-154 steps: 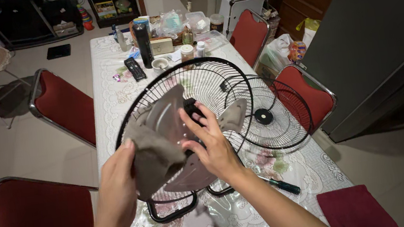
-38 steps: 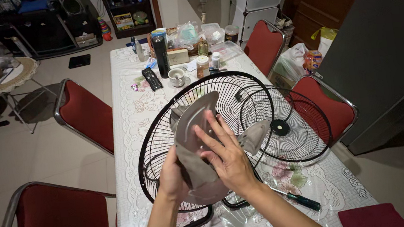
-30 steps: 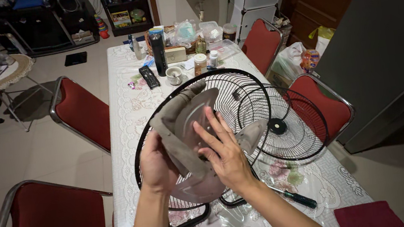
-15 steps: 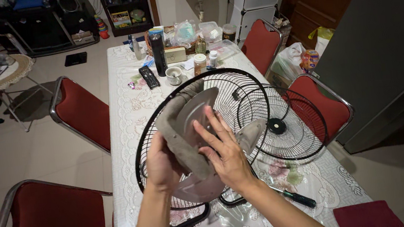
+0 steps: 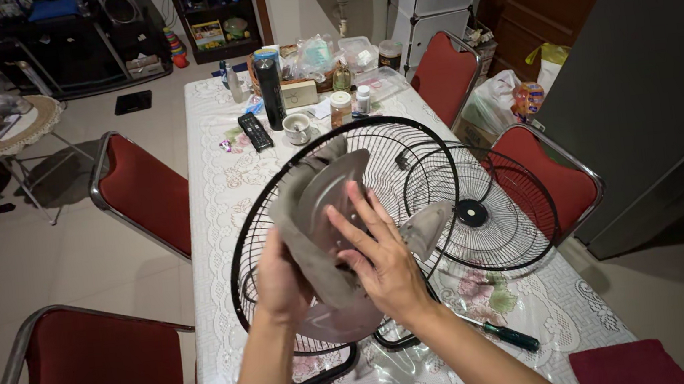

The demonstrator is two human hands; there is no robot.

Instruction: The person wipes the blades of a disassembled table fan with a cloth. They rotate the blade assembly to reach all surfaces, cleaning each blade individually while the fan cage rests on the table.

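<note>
Since half a second ago, left hand (image 5: 279,279) slides the grey cloth (image 5: 305,230) down the fan blade (image 5: 334,193). Its fingers pinch the cloth from behind. I see right hand (image 5: 383,264) fingers spread flat on the blade.

Hands (image 5: 329,274), cloth (image 5: 305,230) on fan blade (image 5: 333,189)

Left hand (image 5: 277,279) fingers curled, gripping; right hand (image 5: 384,265) fingers spread flat.

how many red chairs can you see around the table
4. One chair at the near left corner, one chair farther along the left side, one chair at the far right, and one chair on the right behind the fan guard. Others may be out of view.
</note>
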